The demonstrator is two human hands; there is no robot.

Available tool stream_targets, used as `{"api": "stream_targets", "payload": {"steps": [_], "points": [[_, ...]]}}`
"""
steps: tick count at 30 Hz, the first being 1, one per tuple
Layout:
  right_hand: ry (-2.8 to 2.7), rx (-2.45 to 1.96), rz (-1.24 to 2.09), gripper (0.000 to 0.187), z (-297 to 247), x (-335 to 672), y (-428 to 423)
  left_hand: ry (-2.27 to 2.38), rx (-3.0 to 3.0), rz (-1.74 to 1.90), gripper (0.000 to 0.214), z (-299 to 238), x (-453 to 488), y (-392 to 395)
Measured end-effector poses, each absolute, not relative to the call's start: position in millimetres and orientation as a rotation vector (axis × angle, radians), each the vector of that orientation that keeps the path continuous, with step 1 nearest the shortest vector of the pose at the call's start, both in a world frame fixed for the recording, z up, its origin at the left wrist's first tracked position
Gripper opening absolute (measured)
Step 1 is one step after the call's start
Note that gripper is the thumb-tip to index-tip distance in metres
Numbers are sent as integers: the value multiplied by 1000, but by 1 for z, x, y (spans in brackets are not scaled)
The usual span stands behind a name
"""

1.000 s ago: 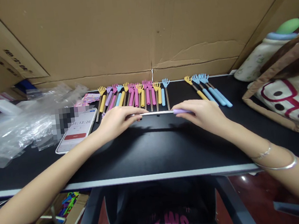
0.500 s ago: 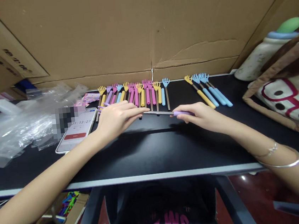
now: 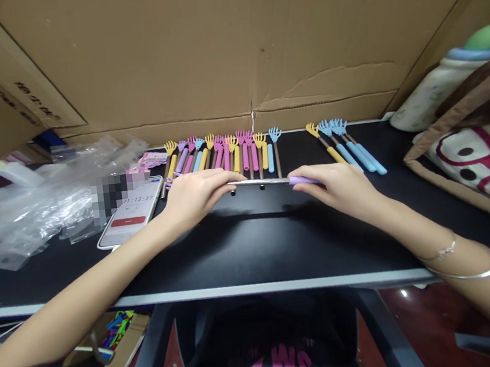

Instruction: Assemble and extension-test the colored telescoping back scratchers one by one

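A back scratcher [image 3: 268, 181] with a bare metal rod lies level across the middle, above the black table. My left hand [image 3: 200, 195] is closed around its left part, and purple claw tips show just beyond that hand. My right hand [image 3: 337, 184] grips the purple sleeve [image 3: 299, 180] at the rod's right end; most of the sleeve is hidden in the palm. Behind the hands lies a row of claw-headed rods and loose sleeves [image 3: 246, 157] in pink, yellow, blue and purple. To the right are several scratchers with yellow or blue handles [image 3: 358, 157].
A phone [image 3: 136, 209] showing a timer lies on the left beside clear plastic bags [image 3: 54, 198]. A bottle [image 3: 432, 91] and a bag with a glasses design [image 3: 471, 165] stand on the right. Cardboard [image 3: 162, 58] walls the back; the table edge [image 3: 256, 288] runs in front.
The right end of the back scratcher has risen slightly, so the rod is more level. My right fingers have closed further over the purple sleeve. The camera view has shifted a little.
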State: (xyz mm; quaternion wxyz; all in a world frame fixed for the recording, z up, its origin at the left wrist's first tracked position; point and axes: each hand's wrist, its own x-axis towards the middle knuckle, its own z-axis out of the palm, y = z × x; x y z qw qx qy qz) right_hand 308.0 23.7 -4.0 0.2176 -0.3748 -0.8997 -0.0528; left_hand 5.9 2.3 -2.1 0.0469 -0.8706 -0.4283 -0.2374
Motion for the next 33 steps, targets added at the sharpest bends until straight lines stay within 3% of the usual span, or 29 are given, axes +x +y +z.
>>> {"api": "stream_targets", "payload": {"steps": [8, 15, 24, 33], "points": [[-2389, -844, -774, 32, -3, 307, 21, -1561, -2927, -747, 31, -2, 8, 4], [-2364, -799, -873, 30, -1, 305, 22, -1576, -3005, -766, 32, -2, 6, 7], [-2476, -938, -301, 34, -7, 309, 26, -1215, -2600, -758, 31, -11, 5, 6], [-2498, -1138, 547, 38, 0, 308, 30, -857, -2365, -740, 28, -9, 6, 7]]}}
